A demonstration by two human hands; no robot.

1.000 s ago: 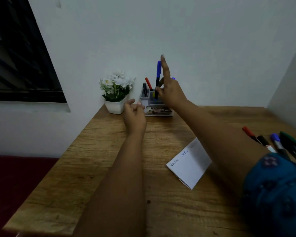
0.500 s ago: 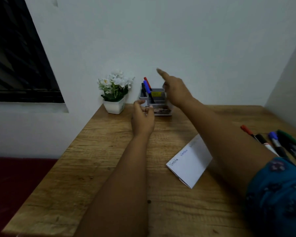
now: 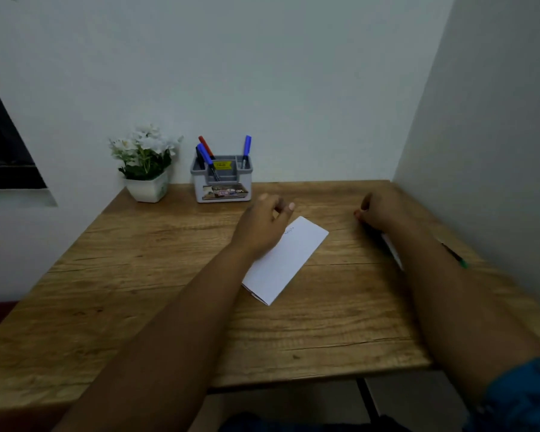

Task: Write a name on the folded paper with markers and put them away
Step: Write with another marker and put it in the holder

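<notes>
paper (image 3: 286, 260) white, folded, faint writing; left hand (image 3: 262, 224) relaxed; right hand (image 3: 379, 212) grips marker (image 3: 392, 252).

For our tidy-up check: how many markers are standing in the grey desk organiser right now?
4. Three lean together in the grey desk organiser's left section: a black marker, a blue marker and a red marker. Another blue marker stands in the right section. Shorter ones may be hidden inside.

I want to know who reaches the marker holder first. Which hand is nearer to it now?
Left. The left hand hovers just in front and to the right of the marker holder, above the folded paper. The right hand is farther right, by the loose markers.
</notes>
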